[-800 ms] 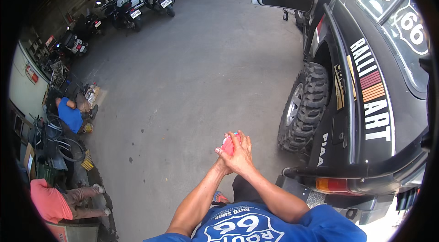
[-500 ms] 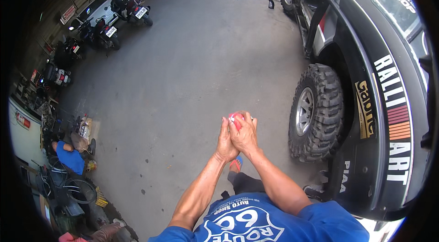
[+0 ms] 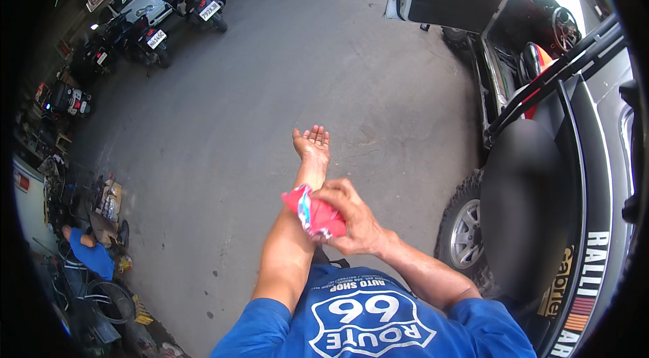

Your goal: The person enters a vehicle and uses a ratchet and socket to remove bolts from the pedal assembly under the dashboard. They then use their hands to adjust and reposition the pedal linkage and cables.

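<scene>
1. Cloth [image 3: 312, 213], pinkish red and bunched, lies across the left forearm [image 3: 282, 246], apparently touching it.
2. The right hand [image 3: 348, 217] is clamped on it, probably to keep the folds gathered.
3. The left hand [image 3: 313, 145] holds nothing, palm up; that arm reaches out, seemingly to present bare skin.
4. Half a second ago both hands met around the cloth; now they're apart.
</scene>
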### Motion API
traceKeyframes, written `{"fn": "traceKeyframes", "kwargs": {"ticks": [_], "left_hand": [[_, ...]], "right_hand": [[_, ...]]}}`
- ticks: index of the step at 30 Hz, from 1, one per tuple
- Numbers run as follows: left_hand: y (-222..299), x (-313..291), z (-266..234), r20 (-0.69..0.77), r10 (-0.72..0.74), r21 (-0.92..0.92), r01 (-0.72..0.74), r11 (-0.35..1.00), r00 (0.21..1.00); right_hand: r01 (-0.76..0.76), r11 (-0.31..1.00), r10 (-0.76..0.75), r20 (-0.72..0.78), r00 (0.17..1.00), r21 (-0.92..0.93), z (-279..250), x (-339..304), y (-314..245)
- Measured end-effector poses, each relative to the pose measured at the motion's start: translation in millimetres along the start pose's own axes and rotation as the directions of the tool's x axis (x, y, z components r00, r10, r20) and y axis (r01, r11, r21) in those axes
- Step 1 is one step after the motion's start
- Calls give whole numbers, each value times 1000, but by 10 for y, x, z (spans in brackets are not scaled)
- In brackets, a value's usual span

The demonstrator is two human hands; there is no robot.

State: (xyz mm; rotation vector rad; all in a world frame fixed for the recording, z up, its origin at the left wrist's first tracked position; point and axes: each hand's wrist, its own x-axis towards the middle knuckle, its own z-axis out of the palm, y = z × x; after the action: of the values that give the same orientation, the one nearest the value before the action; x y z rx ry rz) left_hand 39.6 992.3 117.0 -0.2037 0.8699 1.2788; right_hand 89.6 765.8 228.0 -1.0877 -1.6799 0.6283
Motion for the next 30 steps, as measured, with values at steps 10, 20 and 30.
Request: {"fn": "traceKeyframes", "kwargs": {"ticks": [10, 20, 30], "left_hand": [[-1301, 1570, 2008, 249, -306, 694, 51, 718, 919], [-2811, 2703, 3949, 234, -122, 425, -214, -879, 965], [-4236, 3323, 5372, 252, -841, -425, -726, -541, 479]], "right_hand": [[-367, 828, 55, -591, 804, -423, -944, 2409, 2186], [-211, 946, 135, -293, 947, -246, -2597, 3678, 3746], [-119, 974, -17, -590, 807, -191, -4113, 4525, 4124]]}}
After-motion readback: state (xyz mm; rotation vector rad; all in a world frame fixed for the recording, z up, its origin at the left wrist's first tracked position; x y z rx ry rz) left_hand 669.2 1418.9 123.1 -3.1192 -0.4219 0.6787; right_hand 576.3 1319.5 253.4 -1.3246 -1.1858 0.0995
